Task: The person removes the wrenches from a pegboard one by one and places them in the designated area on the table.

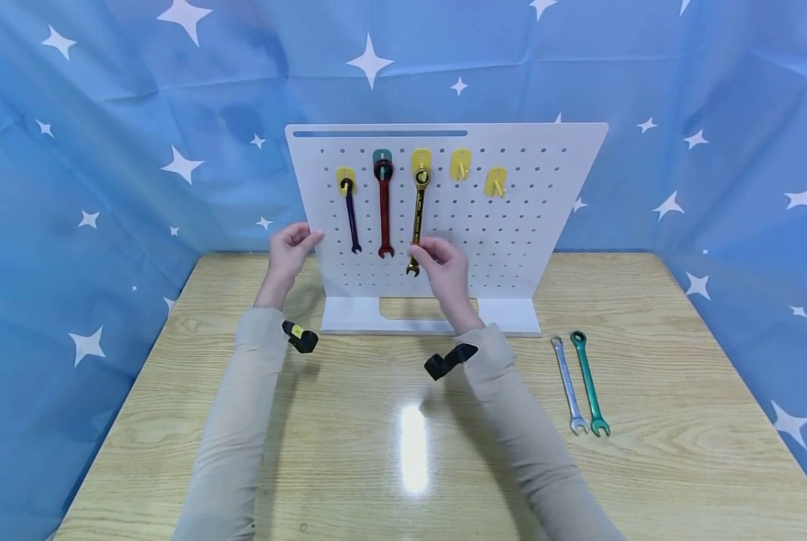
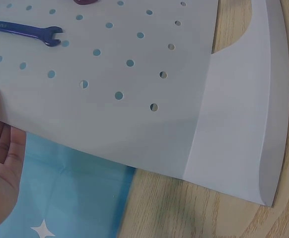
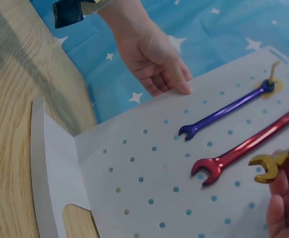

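A white pegboard [image 1: 525,248] stands upright on the table. My left hand [image 1: 287,254] pinches its left edge, thumb in front and fingers behind. My right hand [image 1: 447,274] pinches a gold combination wrench [image 1: 418,214] near its lower, open end. The ring end of that wrench is at the middle yellow hook [image 1: 421,160]; whether the hook bears its weight, I cannot tell. To its left hang a purple wrench [image 1: 352,218] on a yellow hook and a red wrench [image 1: 385,214] on a green hook [image 1: 381,156]. In the right wrist view, the gold open end [image 3: 267,167] shows beside my fingers.
Two yellow hooks, one upper [image 1: 460,164] and one lower [image 1: 496,182], hold nothing on the board's right side. A silver-blue wrench [image 1: 569,383] and a green wrench [image 1: 589,383] lie side by side on the wooden table [image 1: 660,361]. A blue star-patterned cloth [image 1: 647,173] hangs behind.
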A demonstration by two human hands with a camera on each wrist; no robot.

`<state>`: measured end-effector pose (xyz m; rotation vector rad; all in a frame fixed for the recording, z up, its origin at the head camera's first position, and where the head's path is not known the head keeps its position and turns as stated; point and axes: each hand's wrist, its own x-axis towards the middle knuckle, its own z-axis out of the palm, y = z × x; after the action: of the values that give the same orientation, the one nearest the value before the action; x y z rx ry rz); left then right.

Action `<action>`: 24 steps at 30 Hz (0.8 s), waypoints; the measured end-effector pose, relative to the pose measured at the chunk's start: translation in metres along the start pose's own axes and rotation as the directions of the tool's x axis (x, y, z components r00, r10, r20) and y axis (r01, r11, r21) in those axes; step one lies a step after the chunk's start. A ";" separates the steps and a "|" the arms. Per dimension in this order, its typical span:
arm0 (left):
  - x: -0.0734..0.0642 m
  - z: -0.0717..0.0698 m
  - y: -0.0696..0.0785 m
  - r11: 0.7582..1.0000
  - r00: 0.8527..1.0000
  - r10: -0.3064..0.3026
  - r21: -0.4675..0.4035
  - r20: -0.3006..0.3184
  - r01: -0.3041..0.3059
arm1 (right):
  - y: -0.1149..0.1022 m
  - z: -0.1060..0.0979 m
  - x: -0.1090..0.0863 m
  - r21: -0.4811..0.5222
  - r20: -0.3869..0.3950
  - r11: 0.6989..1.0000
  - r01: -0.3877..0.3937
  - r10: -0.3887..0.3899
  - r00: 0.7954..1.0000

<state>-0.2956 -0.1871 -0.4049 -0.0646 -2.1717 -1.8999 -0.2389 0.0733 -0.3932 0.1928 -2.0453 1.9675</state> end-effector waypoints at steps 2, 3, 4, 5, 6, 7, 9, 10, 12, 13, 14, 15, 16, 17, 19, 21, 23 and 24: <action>0.000 0.000 0.000 1.000 1.000 -0.002 -0.003 0.000 0.002 | -0.003 -0.002 -0.002 0.015 0.014 1.000 -0.001 0.000 1.000; 0.000 0.000 0.000 1.000 1.000 -0.003 -0.002 -0.001 0.003 | -0.005 -0.004 -0.003 0.020 0.022 1.000 -0.004 0.003 1.000; 0.000 0.000 0.001 1.000 1.000 -0.002 -0.001 -0.001 0.002 | -0.007 -0.005 -0.004 0.028 0.030 1.000 -0.009 0.009 1.000; 0.000 0.000 0.001 1.000 1.000 -0.002 0.001 -0.002 0.002 | -0.009 -0.006 -0.005 0.033 0.037 0.999 -0.013 0.012 0.999; 0.000 0.000 0.001 1.000 1.000 0.001 0.002 -0.002 -0.001 | -0.012 -0.007 -0.006 0.036 0.045 0.999 -0.016 0.015 0.999; 0.000 0.000 0.002 1.000 1.000 0.003 0.003 -0.003 -0.003 | -0.014 -0.008 -0.007 0.037 0.052 0.999 -0.020 0.018 0.998; 0.000 0.000 0.002 1.000 1.000 0.003 0.003 -0.002 -0.003 | -0.018 -0.010 -0.009 0.036 0.066 0.999 -0.027 0.025 0.998; 0.000 0.000 0.002 1.000 1.000 0.002 0.002 -0.002 -0.002 | -0.019 -0.011 -0.010 0.038 0.072 0.999 -0.029 0.026 0.997; -0.001 0.000 0.002 1.000 1.000 -0.003 0.000 -0.002 0.003 | -0.022 -0.012 -0.011 0.040 0.079 0.999 -0.031 0.028 0.997; 0.000 0.000 0.002 1.000 1.000 -0.006 -0.001 -0.001 0.006 | -0.023 -0.012 -0.012 0.044 0.083 0.999 -0.031 0.027 0.996; 0.000 0.000 0.002 1.000 1.000 -0.009 -0.003 0.000 0.009 | -0.024 -0.013 -0.012 0.047 0.086 0.998 -0.029 0.025 0.996; 0.000 0.000 0.002 1.000 1.000 -0.011 -0.004 0.000 0.011 | -0.025 -0.014 -0.013 0.051 0.090 0.998 -0.030 0.025 0.996; 0.000 0.000 0.002 1.000 1.000 -0.013 -0.005 0.001 0.013 | -0.027 -0.014 -0.014 0.055 0.093 0.998 -0.027 0.021 0.995; 0.000 0.000 0.002 1.000 1.000 -0.015 -0.006 0.002 0.015 | -0.028 -0.015 -0.014 0.058 0.095 0.998 -0.022 0.016 0.995; 0.000 0.000 0.002 1.000 1.000 -0.014 -0.008 0.003 0.014 | -0.031 -0.016 -0.015 0.059 0.103 0.998 -0.010 0.004 0.995; 0.000 0.000 0.002 1.000 1.000 -0.012 -0.005 0.002 0.012 | -0.032 -0.016 -0.016 0.062 0.108 0.998 0.001 -0.007 0.994; -0.001 0.000 0.002 1.000 1.000 -0.010 -0.001 0.001 0.010 | -0.033 -0.017 -0.016 0.072 0.107 0.997 0.006 -0.014 0.994; -0.001 0.000 0.002 1.000 1.000 -0.008 0.001 0.000 0.008 | -0.032 -0.017 -0.016 0.077 0.107 0.997 0.006 -0.014 0.994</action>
<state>-0.2946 -0.1872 -0.4034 -0.0563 -2.1759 -1.9034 -0.2124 0.0871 -0.3670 0.3318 -2.0301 2.0731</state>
